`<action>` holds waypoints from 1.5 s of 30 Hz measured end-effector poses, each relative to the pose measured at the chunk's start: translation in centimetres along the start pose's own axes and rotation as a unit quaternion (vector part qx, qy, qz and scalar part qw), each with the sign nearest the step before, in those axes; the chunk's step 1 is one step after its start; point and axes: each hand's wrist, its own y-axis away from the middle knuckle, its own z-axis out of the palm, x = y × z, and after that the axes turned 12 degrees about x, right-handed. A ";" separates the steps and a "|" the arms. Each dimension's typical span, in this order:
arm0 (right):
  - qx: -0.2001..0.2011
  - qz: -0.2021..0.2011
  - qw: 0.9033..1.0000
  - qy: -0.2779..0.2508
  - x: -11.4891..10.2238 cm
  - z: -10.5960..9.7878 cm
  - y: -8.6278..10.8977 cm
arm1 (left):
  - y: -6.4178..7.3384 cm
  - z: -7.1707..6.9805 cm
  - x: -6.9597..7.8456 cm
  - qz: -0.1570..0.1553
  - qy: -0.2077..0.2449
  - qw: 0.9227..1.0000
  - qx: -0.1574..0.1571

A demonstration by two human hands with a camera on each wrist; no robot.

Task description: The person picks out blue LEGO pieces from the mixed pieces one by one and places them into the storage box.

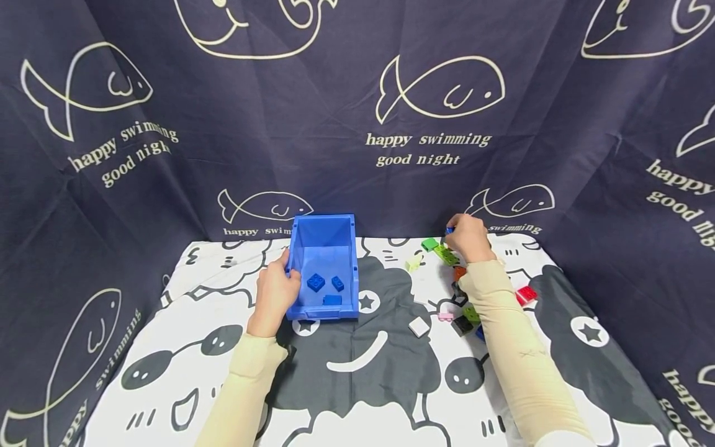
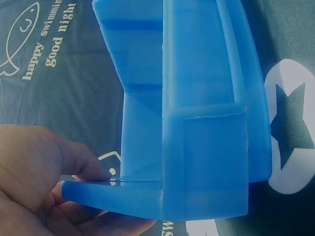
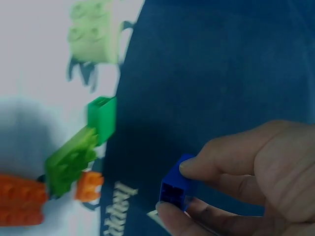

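A blue plastic bin (image 1: 324, 248) stands left of centre on the patterned cloth. Inside it lie a blue brick (image 1: 315, 282) and two more of the same colour. My left hand (image 1: 277, 287) grips the bin's left wall, the thumb over the rim and the fingers under it in the left wrist view. At the back right, my right hand (image 1: 470, 238) pinches a blue toy brick (image 3: 175, 179) between thumb and fingers, its hollow underside showing. Close by are a bright green brick (image 3: 102, 118), a lime green brick (image 3: 71, 160) and a small orange brick (image 3: 89, 186).
Several loose bricks lie around my right forearm, among them a red brick (image 1: 526, 295), a white brick (image 1: 419, 326), a pink brick (image 1: 445, 316) and a black brick (image 1: 462, 325). A dark curtain (image 1: 335, 155) with fish drawings rises behind the table.
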 end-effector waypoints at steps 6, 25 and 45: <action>0.028 -0.031 0.999 -0.018 -2.8 -0.9 0.1 | 0.0 0.0 -0.1 0.001 0.001 1.000 0.002; -0.007 -0.082 0.992 -0.093 -13.5 -2.9 2.3 | -0.1 0.2 -0.3 -0.003 0.002 1.000 0.004; -0.050 -0.142 0.983 -0.102 -20.2 -3.2 5.5 | -0.2 0.3 -0.4 0.004 0.001 1.000 0.003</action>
